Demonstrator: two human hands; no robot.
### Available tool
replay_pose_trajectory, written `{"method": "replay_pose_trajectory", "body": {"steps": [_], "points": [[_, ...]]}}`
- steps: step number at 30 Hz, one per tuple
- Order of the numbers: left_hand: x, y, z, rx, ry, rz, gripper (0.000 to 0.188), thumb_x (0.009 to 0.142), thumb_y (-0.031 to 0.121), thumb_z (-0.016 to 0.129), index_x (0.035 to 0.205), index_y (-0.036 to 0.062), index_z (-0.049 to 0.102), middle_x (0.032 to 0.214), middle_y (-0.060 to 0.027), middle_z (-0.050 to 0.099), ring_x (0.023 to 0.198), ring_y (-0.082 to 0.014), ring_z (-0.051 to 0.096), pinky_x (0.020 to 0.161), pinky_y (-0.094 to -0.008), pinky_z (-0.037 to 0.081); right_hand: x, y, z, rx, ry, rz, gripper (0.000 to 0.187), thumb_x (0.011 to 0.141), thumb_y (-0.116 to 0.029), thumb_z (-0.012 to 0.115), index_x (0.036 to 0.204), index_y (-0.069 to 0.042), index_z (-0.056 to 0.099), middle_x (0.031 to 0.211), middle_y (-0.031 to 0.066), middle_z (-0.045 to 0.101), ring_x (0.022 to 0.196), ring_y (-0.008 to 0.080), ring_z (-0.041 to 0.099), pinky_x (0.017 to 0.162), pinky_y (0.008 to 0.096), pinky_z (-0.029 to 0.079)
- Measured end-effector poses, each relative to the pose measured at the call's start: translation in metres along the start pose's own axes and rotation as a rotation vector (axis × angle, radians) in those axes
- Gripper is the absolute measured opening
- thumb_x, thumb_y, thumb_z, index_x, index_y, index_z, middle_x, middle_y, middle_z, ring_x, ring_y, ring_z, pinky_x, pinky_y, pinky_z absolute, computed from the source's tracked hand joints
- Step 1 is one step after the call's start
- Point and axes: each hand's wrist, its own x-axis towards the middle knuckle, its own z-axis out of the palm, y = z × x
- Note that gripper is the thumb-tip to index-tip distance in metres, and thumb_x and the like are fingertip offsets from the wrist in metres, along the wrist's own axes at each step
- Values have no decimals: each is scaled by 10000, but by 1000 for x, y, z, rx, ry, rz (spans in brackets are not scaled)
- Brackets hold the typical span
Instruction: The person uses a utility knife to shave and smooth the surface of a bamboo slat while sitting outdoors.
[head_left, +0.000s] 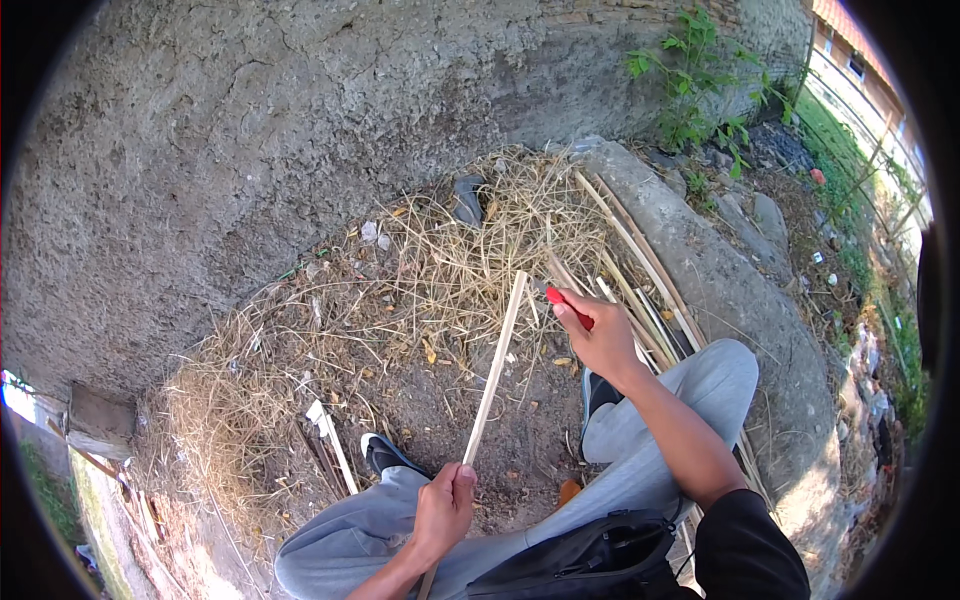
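My left hand (444, 508) is closed round the lower part of a long pale bamboo strip (497, 365), which slants up and slightly right, its top end raised over the straw. In my right hand (606, 343) I grip a red-handled knife (571, 306), fingers wrapped round the handle. Its short blade points left, close to the strip's upper end; whether it touches the strip I cannot tell. More bamboo strips (643, 255) lie in a bundle beyond and beside my right hand, partly hidden by my forearm and knee.
A rough grey wall (300, 130) rises ahead. Dry straw (490, 240) covers the ground at its foot, with a dark grey object (468, 200) on it. A stone slab (745, 290) lies to the right. A black bag (590, 560) rests at my lap; short strips (333, 445) lie by my left foot.
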Motion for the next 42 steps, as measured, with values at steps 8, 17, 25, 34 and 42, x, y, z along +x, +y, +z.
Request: {"method": "replay_pose_trajectory", "body": {"steps": [8,17,25,34,42], "points": [[4,-4,3,40,58,0,359,1079,311,486,907,14,590,605,-38,543,555,-99,522,525,-295,431,-38,-30,15,-83,-154,-381,349,963,-369,652,1199,-123,726,740,60,670,559,246,637,485,375,494],[-2,5,2,108,67,66,344,1081,280,474,911,3,586,601,-67,550,545,-123,536,524,-318,445,-38,-25,17,-181,-136,-450,321,938,-402,664,1161,-186,745,667,18,609,489,227,599,409,388,449],[-3,11,-4,31,15,-18,367,1087,289,464,896,-6,573,610,-25,528,562,-78,496,513,-285,412,-32,-24,23,-210,-107,-425,315,922,-389,675,1165,-200,743,679,12,627,497,232,611,421,381,475],[-7,7,-4,73,4,-37,364,1079,288,486,885,-6,582,613,-18,529,562,-75,497,514,-278,415,-13,-3,29,-218,-100,-328,311,935,-374,674,1171,-185,747,682,46,627,491,261,580,452,386,460],[-18,4,-6,130,29,97,356,1083,272,481,878,-3,576,595,-5,507,543,-58,469,492,-268,395,48,47,-28,-288,47,173,318,942,-376,674,1178,-178,751,834,167,741,722,313,719,690,425,552]]}}
